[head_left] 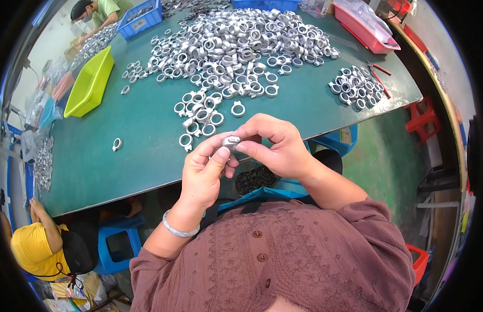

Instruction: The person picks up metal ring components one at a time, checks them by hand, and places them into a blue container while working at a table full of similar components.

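Head view: the metal part [230, 141] is mostly covered by fingertips, only a small grey, rounded face shows; can't tell its full shape or whether it matches the ring clamps on the table. Dark small pieces in a blue container [262, 193] on the lap are half hidden behind the wrists, too blurred to identify.

Part sits at frame centre, just below the table's near edge, pinched between both hands. Left hand [202, 174]: fingers curled, thumb pressed up against the part's lower left side. Right hand [275, 145]: closed down on it from the right, thumb and forefinger on the part, other fingers arched over.

Silver bangle [177, 229] on the left wrist.

Green table [122, 151] fills the upper half. Big heap of silver ring clamps [236, 47] upper centre, smaller group [356, 86] upper right. Yellow-green tray [90, 80] upper left, pink tray [369, 26] top right. Other people at the top left and lower left edges, cut off by the rim.
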`<control>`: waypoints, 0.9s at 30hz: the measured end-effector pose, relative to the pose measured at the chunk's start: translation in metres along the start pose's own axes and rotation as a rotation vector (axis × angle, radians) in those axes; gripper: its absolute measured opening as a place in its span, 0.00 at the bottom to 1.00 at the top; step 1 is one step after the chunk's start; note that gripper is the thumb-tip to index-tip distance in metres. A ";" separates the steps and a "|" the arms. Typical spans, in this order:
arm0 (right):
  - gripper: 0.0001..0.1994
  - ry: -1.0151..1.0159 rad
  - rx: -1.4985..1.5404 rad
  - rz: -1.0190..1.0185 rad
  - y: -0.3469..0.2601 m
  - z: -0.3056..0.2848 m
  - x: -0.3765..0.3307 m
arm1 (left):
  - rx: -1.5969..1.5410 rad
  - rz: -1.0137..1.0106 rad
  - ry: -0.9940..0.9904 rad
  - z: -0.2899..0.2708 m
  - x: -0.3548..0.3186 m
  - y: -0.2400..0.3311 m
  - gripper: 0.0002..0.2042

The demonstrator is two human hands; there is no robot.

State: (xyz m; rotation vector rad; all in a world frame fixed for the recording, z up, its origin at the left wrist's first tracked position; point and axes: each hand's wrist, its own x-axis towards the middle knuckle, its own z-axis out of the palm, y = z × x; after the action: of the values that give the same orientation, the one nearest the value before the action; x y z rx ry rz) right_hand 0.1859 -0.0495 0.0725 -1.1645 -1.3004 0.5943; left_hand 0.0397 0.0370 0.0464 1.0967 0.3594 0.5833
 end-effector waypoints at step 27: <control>0.09 -0.096 0.457 0.331 0.009 -0.007 -0.004 | -0.234 -0.231 -0.010 0.003 -0.005 0.009 0.13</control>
State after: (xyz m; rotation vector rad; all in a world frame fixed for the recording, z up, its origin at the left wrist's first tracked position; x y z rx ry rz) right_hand 0.1940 -0.0526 0.0638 -0.9782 -0.9819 1.1371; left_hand 0.0351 0.0349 0.0560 0.8194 0.3928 0.4033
